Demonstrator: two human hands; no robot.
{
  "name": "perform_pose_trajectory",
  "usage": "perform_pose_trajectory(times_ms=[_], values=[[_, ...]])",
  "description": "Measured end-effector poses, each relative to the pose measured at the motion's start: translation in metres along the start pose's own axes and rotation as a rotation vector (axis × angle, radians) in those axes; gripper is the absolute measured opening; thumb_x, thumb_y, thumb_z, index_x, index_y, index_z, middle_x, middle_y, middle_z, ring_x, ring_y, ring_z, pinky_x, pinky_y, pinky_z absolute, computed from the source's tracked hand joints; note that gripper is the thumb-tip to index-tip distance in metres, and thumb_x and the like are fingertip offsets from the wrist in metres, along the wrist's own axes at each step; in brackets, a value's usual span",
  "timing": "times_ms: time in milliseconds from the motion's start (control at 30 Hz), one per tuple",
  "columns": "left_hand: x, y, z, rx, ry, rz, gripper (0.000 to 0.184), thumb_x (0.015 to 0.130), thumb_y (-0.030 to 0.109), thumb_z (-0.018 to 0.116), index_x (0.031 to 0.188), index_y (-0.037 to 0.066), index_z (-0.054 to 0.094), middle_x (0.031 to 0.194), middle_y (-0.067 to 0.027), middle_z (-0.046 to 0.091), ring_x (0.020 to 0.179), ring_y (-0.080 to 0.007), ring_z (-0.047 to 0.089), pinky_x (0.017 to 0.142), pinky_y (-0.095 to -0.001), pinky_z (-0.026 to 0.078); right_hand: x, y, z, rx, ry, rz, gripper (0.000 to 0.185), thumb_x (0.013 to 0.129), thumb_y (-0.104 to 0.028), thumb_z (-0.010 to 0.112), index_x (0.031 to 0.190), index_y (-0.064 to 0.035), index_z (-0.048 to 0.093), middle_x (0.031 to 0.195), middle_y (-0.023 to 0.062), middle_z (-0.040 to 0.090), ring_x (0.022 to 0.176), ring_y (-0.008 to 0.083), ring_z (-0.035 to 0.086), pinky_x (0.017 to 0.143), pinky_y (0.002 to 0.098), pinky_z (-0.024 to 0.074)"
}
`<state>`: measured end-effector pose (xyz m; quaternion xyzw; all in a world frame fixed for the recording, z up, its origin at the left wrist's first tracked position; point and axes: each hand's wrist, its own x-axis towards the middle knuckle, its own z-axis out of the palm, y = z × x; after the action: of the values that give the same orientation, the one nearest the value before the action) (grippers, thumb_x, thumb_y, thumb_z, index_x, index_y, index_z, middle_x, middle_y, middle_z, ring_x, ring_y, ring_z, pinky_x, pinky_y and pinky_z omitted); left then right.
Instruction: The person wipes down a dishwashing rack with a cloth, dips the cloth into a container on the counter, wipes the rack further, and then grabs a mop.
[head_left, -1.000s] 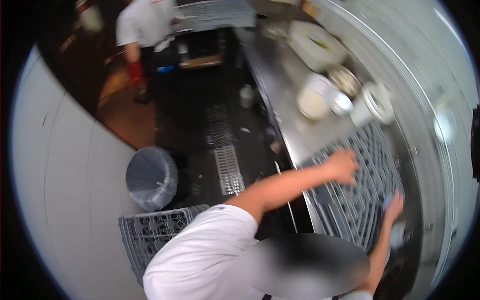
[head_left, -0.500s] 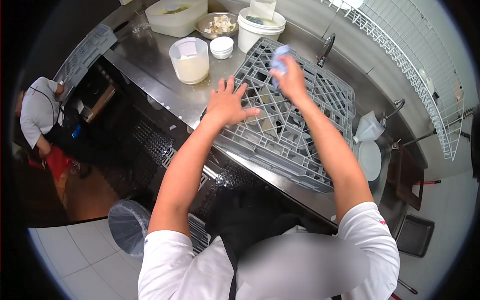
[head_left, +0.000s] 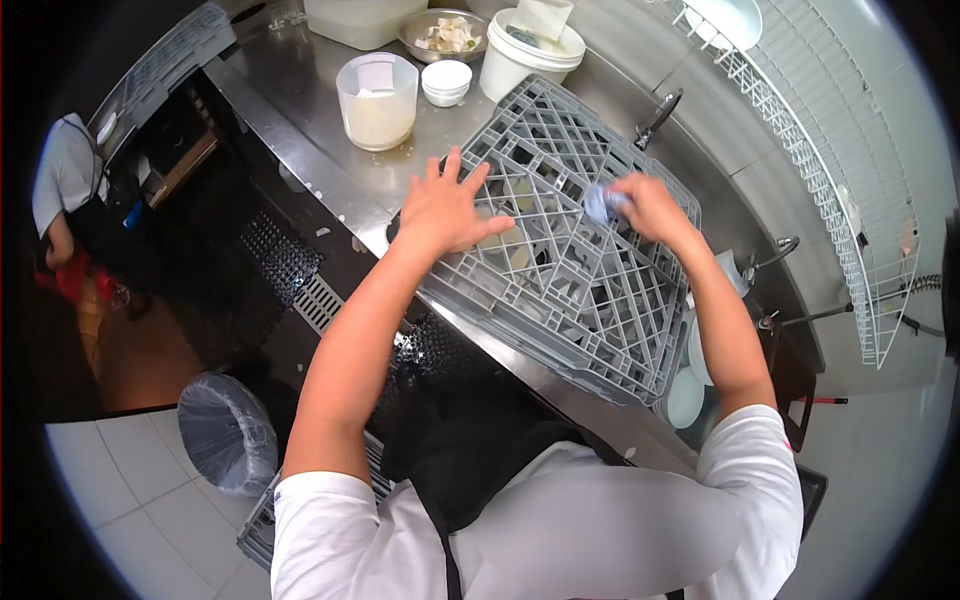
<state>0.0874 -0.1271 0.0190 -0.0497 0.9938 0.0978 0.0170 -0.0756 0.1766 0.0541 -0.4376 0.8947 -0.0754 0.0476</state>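
At a steel worktop (head_left: pixel 290 110), the left hand (head_left: pixel 445 212) is resting, fingers spread, on the rack (head_left: pixel 545 341) lying there; the right hand (head_left: pixel 655 208) is pinching a bunched cloth (head_left: pixel 601 203), whose folds could be catching and tugging the rack askew.

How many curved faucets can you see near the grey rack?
2. One faucet stands behind the grey rack; the second faucet is lower and farther right in the picture. Another could be hidden from this view.
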Motion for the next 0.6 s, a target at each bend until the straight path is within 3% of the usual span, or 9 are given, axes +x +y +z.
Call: perform_pose_trajectory(times_ms=[33,133,233,367,400,467,567,600], values=[[0.0,0.001,0.002,-0.001,0.01,-0.005,0.098,0.082,0.082,0.057,0.158,0.021,0.041,0.165,-0.0205,0.027,0.145,-0.0412,0.035,0.113,-0.0548,0.036,0.006,-0.013,-0.005,0.144,0.159,-0.019,0.025,0.085,-0.011,0.07,0.109,-0.0067,0.074,0.103,0.0198,0.07,0.097,0.0391,0.066,0.088,0.0467,0.0526],[0.004,0.002,0.007,0.002,0.027,-0.011,0.097,0.082,0.081,0.057,0.158,0.022,0.04,0.165,-0.0196,0.028,0.145,-0.0413,0.035,0.113,-0.0544,0.037,0.025,-0.037,0.055,0.276,0.087,-0.023,0.024,0.088,-0.013,0.069,0.109,-0.0034,0.074,0.103,0.0193,0.07,0.098,0.0383,0.066,0.09,0.0464,0.0524],[0.006,0.001,0.007,-0.002,0.016,-0.025,0.098,0.081,0.081,0.058,0.158,0.025,0.039,0.165,-0.018,0.029,0.144,-0.041,0.037,0.113,-0.0548,0.037,0.015,-0.073,0.072,0.019,0.285,0.029,0.014,0.09,-0.012,0.066,0.096,-0.0017,0.073,0.097,0.0185,0.069,0.099,0.0381,0.063,0.093,0.0473,0.0511],[0.005,0.001,0.0,-0.013,-0.019,-0.021,0.097,0.081,0.08,0.059,0.158,0.025,0.04,0.164,-0.0186,0.031,0.143,-0.0406,0.038,0.112,-0.0549,0.037,-0.001,-0.048,0.054,-0.046,0.253,0.007,0.01,0.087,-0.009,0.066,0.089,-0.0008,0.072,0.093,0.0194,0.069,0.097,0.0391,0.063,0.088,0.0476,0.0535],[0.006,0.001,0.0,-0.021,-0.02,-0.019,0.096,0.081,0.08,0.059,0.158,0.025,0.04,0.164,-0.0187,0.031,0.143,-0.0406,0.038,0.112,-0.0548,0.038,-0.003,-0.025,0.056,-0.107,0.193,0.08,0.014,0.088,-0.009,0.065,0.094,0.0007,0.073,0.09,0.023,0.069,0.093,0.0428,0.064,0.084,0.0498,0.0525],[0.006,0.002,0.0,-0.02,-0.015,-0.015,0.095,0.081,0.079,0.059,0.158,0.025,0.041,0.164,-0.0188,0.031,0.142,-0.0405,0.039,0.112,-0.0546,0.038,-0.006,-0.003,0.035,-0.058,0.04,0.261,0.017,0.089,-0.01,0.065,0.098,0.001,0.074,0.094,0.0249,0.07,0.098,0.0425,0.066,0.085,0.0499,0.0534],[0.008,0.003,0.004,-0.005,0.005,-0.014,0.094,0.081,0.078,0.06,0.157,0.026,0.042,0.163,-0.019,0.031,0.142,-0.0404,0.04,0.111,-0.0542,0.039,0.008,-0.028,-0.001,0.179,0.2,0.385,0.017,0.09,-0.012,0.066,0.099,0.0003,0.074,0.101,0.0284,0.071,0.091,0.0418,0.069,0.085,0.0472,0.0559],[0.009,0.003,0.006,-0.004,0.011,-0.013,0.094,0.081,0.078,0.06,0.157,0.026,0.042,0.163,-0.0192,0.032,0.141,-0.0404,0.04,0.111,-0.0541,0.039,0.015,-0.033,0.008,0.193,0.254,0.298,0.017,0.091,-0.012,0.066,0.1,0.0003,0.074,0.102,0.0281,0.071,0.093,0.0422,0.069,0.086,0.0472,0.0554]])
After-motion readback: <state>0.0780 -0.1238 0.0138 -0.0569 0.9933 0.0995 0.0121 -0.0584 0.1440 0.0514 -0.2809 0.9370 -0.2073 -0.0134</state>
